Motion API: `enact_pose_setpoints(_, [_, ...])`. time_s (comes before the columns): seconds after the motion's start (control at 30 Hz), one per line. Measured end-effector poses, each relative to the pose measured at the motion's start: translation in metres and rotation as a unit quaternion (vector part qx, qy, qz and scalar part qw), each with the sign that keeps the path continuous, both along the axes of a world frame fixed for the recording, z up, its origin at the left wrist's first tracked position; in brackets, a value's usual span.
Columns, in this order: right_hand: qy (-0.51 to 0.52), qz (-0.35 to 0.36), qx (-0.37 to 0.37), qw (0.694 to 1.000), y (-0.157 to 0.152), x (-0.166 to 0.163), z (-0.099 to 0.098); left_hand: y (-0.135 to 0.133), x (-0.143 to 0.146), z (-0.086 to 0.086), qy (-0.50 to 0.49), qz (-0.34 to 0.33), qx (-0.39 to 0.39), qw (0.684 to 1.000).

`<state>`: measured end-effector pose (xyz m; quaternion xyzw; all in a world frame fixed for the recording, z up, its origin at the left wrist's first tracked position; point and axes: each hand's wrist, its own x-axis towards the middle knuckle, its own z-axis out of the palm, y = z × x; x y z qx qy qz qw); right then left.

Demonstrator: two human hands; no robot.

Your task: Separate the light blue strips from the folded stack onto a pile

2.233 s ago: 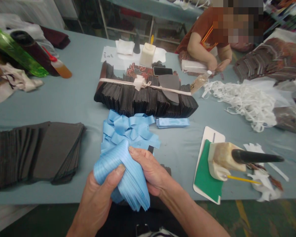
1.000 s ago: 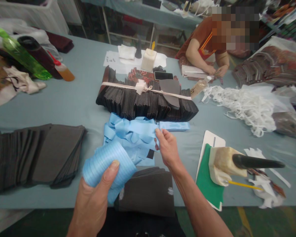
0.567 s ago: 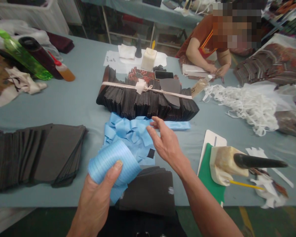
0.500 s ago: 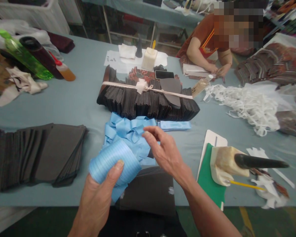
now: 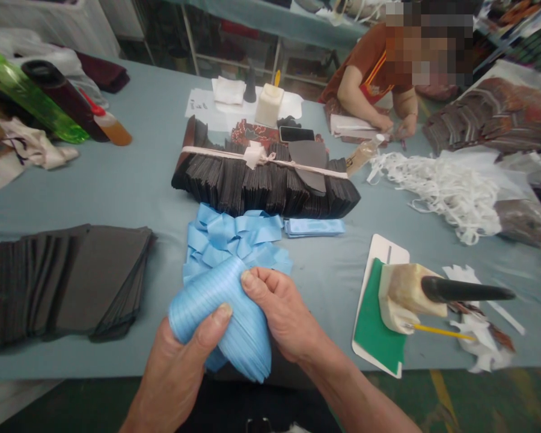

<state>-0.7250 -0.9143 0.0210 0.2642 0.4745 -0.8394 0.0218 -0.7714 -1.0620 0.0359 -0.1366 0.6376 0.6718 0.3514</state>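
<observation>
A thick stack of light blue strips [image 5: 228, 313] is gripped by both hands at the near table edge. My left hand [image 5: 180, 370] wraps it from below, thumb pressed on top. My right hand [image 5: 284, 313] is closed on its right side, fingertips pinching the upper strips. Just beyond lies a loose pile of blue strips [image 5: 234, 237], with a small flat bundle of blue strips [image 5: 313, 227] to its right. A tied bundle of black pieces [image 5: 265, 180] stands behind them.
Fanned black sheets [image 5: 67, 282] lie at the left. A white block with a black handle [image 5: 410, 291] sits on a green and white board [image 5: 376, 319] at the right. White cords [image 5: 442, 189] lie farther right. A person [image 5: 369, 78] works across the table. Bottles [image 5: 31, 99] lie far left.
My right hand reached out to the loose blue pile, then came back and closed on the stack again. My left hand kept hold of the stack throughout.
</observation>
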Motion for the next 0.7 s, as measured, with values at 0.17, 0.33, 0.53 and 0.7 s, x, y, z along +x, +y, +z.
enact_pose_setpoints(0.17, [-0.022, -0.016, -0.090, 0.996, -0.007, 0.002, -0.003, 0.001, -0.002, 0.003, 0.007, 0.001, 0.007, 1.000])
enact_pose_setpoints(0.33, [-0.027, -0.024, -0.136, 0.990, -0.010, 0.001, -0.004, 0.002, -0.001, 0.004, -0.001, 0.018, 0.014, 1.000])
enact_pose_setpoints(0.53, [0.001, -0.044, 0.009, 0.999, -0.010, 0.002, -0.002, 0.003, 0.001, 0.001, -0.011, 0.023, 0.017, 1.000])
enact_pose_setpoints(0.7, [0.034, -0.048, 0.204, 0.977, -0.011, 0.005, 0.004, -0.002, 0.003, -0.019, 0.043, 0.017, 0.009, 0.999])
